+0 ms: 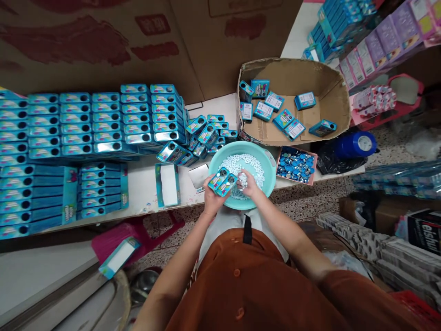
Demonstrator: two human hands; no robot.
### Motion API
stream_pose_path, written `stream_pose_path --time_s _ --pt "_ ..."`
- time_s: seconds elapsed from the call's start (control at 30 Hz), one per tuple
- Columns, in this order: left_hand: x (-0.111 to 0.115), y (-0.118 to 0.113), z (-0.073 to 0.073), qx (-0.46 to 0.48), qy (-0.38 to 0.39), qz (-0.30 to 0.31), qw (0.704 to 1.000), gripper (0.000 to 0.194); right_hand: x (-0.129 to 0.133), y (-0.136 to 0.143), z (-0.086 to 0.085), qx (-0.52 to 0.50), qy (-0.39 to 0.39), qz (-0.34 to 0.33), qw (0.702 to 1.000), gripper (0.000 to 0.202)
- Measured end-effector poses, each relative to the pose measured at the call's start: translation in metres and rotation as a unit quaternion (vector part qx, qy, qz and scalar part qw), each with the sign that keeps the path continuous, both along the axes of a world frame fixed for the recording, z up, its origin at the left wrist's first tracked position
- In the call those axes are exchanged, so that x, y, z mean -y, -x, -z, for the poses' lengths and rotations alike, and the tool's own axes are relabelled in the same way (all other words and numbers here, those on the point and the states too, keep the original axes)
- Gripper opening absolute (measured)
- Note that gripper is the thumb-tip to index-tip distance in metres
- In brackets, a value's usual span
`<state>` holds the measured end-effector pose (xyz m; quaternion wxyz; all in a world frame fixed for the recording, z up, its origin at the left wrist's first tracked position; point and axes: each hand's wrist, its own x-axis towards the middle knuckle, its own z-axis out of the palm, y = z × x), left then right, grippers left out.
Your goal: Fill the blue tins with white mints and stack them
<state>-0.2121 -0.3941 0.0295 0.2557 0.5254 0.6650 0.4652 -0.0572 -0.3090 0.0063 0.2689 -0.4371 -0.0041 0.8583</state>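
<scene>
My left hand [214, 198] is closed around two small blue tins [222, 181], held side by side over the left rim of a turquoise basin [220, 158]. Round openings show in their tops, and a few white pieces lie on them. Close beside the tins, my right hand [248, 184] has its fingers curled round a clump of small white candies [243, 178]. More loose candies [255, 162] cover the bottom of the basin. The basin sits at the table's front edge, near my lap.
Stacked blue tins [106, 124] fill the table's left side, with a loose heap [206, 133] beside the basin. Behind it, a cardboard box [330, 103] holds several tins. Right of the basin lies a tray of blue caps [296, 164]. A pink stool [138, 234] stands below the table.
</scene>
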Motion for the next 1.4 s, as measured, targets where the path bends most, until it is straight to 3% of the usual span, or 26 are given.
stream_pose_path --time_s 0.17,0.27,0.37,0.57,0.77,0.97,1.13,1.3,1.4 --pt "-0.003 -0.005 -0.012 -0.026 -0.009 0.060 0.998 0.076 -0.026 -0.011 -0.069 -0.106 -0.034 0.155 0.982 0.021" --pt "-0.007 -0.013 -0.019 -0.040 -0.032 0.067 0.996 0.074 -0.033 -0.008 -0.105 -0.104 -0.069 0.186 0.975 0.021" --pt "-0.012 -0.020 -0.027 -0.042 -0.063 0.091 0.993 0.073 -0.038 -0.002 -0.125 -0.020 -0.105 0.184 0.977 0.024" --pt "-0.018 -0.028 -0.037 0.000 -0.068 0.106 0.992 0.072 -0.042 0.010 -0.132 0.163 -0.227 0.146 0.949 0.040" --pt "-0.023 -0.027 -0.045 0.026 -0.035 0.100 0.994 0.076 -0.044 0.015 -0.134 0.186 -0.259 0.109 0.941 0.041" --pt "-0.029 -0.023 -0.052 0.056 -0.013 0.094 0.994 0.076 -0.043 0.023 -0.137 0.198 -0.280 0.152 0.927 0.032" --pt "-0.031 -0.027 -0.049 0.056 -0.013 0.112 0.992 0.076 -0.040 0.025 -0.139 0.249 -0.309 0.165 0.903 0.033" --pt "-0.034 -0.030 -0.045 0.065 -0.008 0.072 0.995 0.079 -0.034 0.023 -0.142 0.272 -0.334 0.150 0.890 0.034" --pt "-0.036 -0.031 -0.044 0.058 -0.023 0.086 0.994 0.077 -0.031 0.020 -0.143 0.278 -0.338 0.162 0.885 0.032"
